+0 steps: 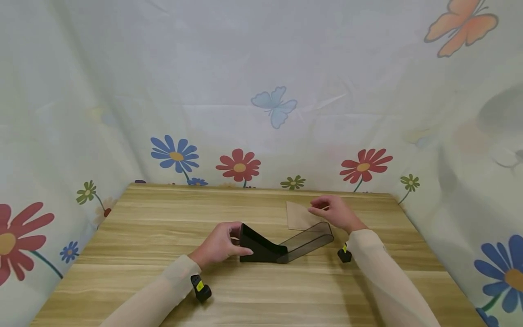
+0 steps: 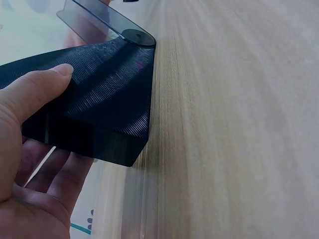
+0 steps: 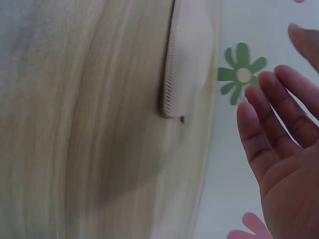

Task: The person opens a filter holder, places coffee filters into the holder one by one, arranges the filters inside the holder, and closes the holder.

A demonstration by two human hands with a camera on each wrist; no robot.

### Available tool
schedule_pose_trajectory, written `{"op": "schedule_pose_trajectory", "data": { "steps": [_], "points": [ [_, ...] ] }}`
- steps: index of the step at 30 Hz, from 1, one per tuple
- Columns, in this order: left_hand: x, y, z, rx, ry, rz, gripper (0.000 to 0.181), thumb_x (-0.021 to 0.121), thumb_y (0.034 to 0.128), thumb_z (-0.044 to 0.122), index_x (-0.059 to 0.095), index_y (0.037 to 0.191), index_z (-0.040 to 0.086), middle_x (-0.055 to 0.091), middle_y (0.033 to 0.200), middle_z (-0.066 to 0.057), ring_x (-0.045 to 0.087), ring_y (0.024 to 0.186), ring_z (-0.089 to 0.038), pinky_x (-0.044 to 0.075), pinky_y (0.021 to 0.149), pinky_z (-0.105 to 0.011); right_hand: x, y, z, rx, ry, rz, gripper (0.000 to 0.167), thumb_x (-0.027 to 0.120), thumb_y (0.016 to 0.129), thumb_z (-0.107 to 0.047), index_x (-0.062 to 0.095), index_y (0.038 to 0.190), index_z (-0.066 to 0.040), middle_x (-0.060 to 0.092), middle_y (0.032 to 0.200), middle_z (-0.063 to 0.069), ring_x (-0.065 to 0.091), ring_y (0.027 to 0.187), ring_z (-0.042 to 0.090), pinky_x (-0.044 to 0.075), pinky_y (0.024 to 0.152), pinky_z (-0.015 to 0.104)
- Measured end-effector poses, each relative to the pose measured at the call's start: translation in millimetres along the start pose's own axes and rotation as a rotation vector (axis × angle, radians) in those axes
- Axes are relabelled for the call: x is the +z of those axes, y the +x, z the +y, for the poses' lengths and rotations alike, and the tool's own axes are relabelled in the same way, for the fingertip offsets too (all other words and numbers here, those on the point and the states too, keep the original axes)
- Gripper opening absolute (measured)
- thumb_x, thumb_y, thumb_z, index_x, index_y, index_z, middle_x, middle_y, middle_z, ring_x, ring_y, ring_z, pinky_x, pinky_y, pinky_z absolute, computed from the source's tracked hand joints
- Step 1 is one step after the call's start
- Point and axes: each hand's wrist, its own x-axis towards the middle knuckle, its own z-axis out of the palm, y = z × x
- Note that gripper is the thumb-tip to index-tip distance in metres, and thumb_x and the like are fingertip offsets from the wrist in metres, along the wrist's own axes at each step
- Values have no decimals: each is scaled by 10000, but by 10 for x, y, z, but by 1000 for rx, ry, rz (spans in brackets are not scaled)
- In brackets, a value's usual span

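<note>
A black box [image 1: 261, 247] with a clear smoky lid [image 1: 308, 241] stands on the wooden table, the lid swung out to the right on its hinge. My left hand [image 1: 222, 243] grips the box's left end, thumb on the near side; the left wrist view shows the thumb across the ribbed black face [image 2: 99, 89] and fingers beneath. Behind the lid lies a flat tan piece [image 1: 300, 217], with a stitched-looking edge in the right wrist view [image 3: 187, 64]. My right hand [image 1: 335, 213] hovers by its right side, fingers loosely bent, holding nothing.
The wood-grain tabletop [image 1: 163, 218] reaches back to a hanging pale cloth [image 1: 204, 68] printed with flowers and butterflies, which also runs down both sides. A small black device with a yellow mark is strapped at each wrist.
</note>
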Motion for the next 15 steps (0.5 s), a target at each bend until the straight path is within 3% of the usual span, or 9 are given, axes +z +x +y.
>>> {"op": "schedule_pose_trajectory", "data": {
  "steps": [4,8,15],
  "points": [
    [-2,6,-7,-2,-8,-3,351,903,788,289,718,1078,220,740,1022,-2,722,935,-183,580,760,-305,70,107,10,29,-34,-34,494,761,922,-418,716,1222,-28,742,1101,105,679,967,207,571,841,366],
    [-1,12,0,-7,-9,-2,355,905,784,300,717,1076,225,740,1022,2,721,932,-183,582,768,-302,128,178,1,22,-13,-56,535,816,874,-371,702,1182,52,731,1054,172,673,917,243,570,793,364],
    [-2,6,4,-8,-2,-6,354,908,781,293,716,1070,220,742,1029,0,718,934,-187,577,745,-316,323,351,211,58,-123,-43,615,851,818,-447,692,1211,-1,711,1118,140,649,975,228,551,885,409]
  ]
}}
